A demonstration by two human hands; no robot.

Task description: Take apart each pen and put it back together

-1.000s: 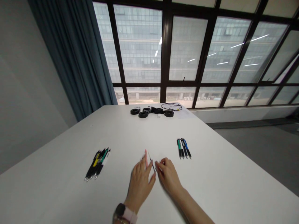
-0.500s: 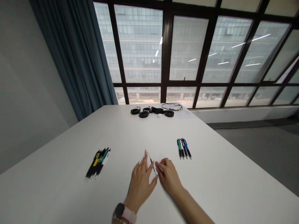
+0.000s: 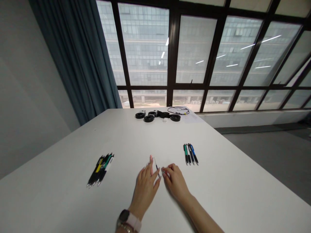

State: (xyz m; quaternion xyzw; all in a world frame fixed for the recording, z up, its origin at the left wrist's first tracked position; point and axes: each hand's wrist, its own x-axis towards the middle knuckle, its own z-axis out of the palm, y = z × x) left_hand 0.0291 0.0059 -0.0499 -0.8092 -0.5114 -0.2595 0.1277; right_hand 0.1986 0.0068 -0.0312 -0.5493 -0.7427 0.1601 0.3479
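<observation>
A thin pen refill (image 3: 156,163), pale at its upper end and dark lower down, slants between the thumb and index finger of my left hand (image 3: 144,187). That hand is closed on it just above the white table. Along the outstretched fingers of the same hand shows a pinkish strip (image 3: 152,169), mostly covered, whose kind I cannot make out. My right hand (image 3: 177,182) is close by on the right, fingertips pinched together near the refill. Whatever its fingertips hold is too small and hidden to name.
Several pens (image 3: 100,170) in black, yellow, green and white lie bunched on the left. Another row of pens (image 3: 190,154) lies on the right. Black tape-like rolls (image 3: 149,118) and a coiled black cable (image 3: 178,110) are at the table's (image 3: 136,139) far end.
My left thumb has drawn up and inward towards the index finger, and the refill's lower end shows less. The right hand stays nearly in place.
</observation>
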